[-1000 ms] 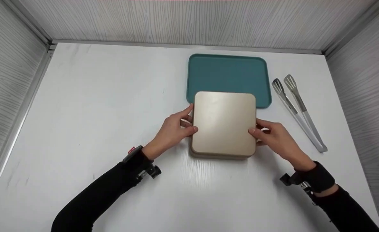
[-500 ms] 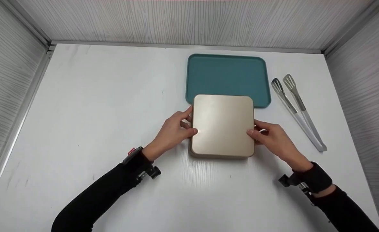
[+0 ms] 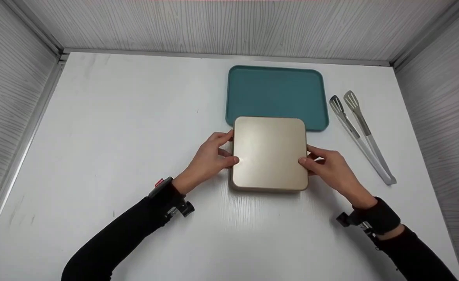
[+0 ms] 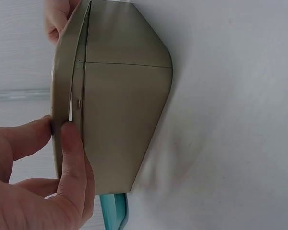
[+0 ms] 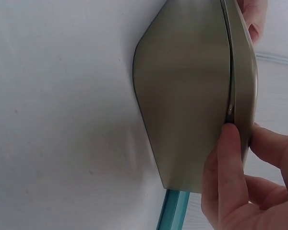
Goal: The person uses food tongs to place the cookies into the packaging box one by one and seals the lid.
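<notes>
A square gold tin box (image 4: 120, 124) stands on the table, its lid (image 3: 270, 152) lying over the top. My left hand (image 3: 211, 156) pinches the lid's left edge, thumb on top and fingers beneath the rim. On the opposite side my right hand (image 3: 330, 168) grips the lid's right edge the same way. A narrow gap shows between lid and box body in the left wrist view, widening toward the far end; the right wrist view shows a thin dark slit there. The inside of the tin is hidden.
Behind the tin lies a teal tray (image 3: 276, 91), its near edge partly covered by the lid in the head view. Metal tongs (image 3: 364, 138) with slotted ends lie spread to the right. Panels (image 3: 229, 27) wall the table at the back and sides.
The lid's far edge has come down and slightly toward me, so more of the tray shows. Both hands have sunk a little with it, keeping their hold.
</notes>
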`<act>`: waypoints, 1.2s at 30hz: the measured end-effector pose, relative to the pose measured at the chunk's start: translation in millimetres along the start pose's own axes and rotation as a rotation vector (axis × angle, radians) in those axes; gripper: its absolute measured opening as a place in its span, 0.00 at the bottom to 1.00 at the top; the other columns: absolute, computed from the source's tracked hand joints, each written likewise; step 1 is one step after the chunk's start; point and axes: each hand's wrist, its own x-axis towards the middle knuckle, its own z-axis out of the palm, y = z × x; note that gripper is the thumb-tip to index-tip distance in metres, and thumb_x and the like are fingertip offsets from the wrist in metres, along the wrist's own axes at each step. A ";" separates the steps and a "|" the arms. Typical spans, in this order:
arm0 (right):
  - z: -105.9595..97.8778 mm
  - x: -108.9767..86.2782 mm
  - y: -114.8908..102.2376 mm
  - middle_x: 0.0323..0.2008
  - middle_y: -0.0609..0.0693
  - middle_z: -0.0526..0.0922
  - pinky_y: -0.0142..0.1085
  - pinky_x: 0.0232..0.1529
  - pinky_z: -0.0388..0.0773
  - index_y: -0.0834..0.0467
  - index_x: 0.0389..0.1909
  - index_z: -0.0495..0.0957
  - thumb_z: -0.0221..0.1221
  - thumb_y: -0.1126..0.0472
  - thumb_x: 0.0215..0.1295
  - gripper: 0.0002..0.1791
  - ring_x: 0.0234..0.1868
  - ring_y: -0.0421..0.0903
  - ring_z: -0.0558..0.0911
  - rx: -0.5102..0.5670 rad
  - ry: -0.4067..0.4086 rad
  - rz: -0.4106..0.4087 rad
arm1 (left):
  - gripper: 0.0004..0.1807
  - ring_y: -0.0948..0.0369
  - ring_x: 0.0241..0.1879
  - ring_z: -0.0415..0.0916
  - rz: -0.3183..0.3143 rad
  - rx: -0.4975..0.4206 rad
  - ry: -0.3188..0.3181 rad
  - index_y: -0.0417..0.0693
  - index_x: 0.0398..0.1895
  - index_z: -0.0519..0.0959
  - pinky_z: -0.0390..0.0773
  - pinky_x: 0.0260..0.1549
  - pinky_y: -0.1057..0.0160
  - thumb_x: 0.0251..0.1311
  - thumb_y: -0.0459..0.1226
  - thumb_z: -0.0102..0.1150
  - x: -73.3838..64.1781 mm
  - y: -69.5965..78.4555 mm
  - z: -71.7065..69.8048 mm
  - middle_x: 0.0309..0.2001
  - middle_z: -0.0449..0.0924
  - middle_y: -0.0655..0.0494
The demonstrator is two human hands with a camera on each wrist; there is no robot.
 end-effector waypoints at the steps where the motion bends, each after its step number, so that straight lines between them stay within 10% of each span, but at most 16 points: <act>1: 0.2 0.1 0.1 0.43 0.61 0.81 0.34 0.43 0.86 0.67 0.73 0.68 0.63 0.57 0.75 0.32 0.37 0.38 0.87 0.000 0.001 -0.001 | 0.44 0.58 0.44 0.84 -0.003 0.013 0.002 0.42 0.80 0.60 0.84 0.39 0.66 0.61 0.29 0.69 0.4 -0.6 -0.1 0.70 0.66 0.50; 36: 1.4 -0.4 4.9 0.42 0.59 0.84 0.35 0.41 0.86 0.65 0.74 0.68 0.63 0.53 0.75 0.33 0.36 0.40 0.88 -0.029 0.015 0.009 | 0.43 0.58 0.41 0.84 0.004 0.088 0.002 0.41 0.80 0.60 0.80 0.37 0.67 0.64 0.34 0.68 0.3 -3.8 -2.0 0.70 0.67 0.47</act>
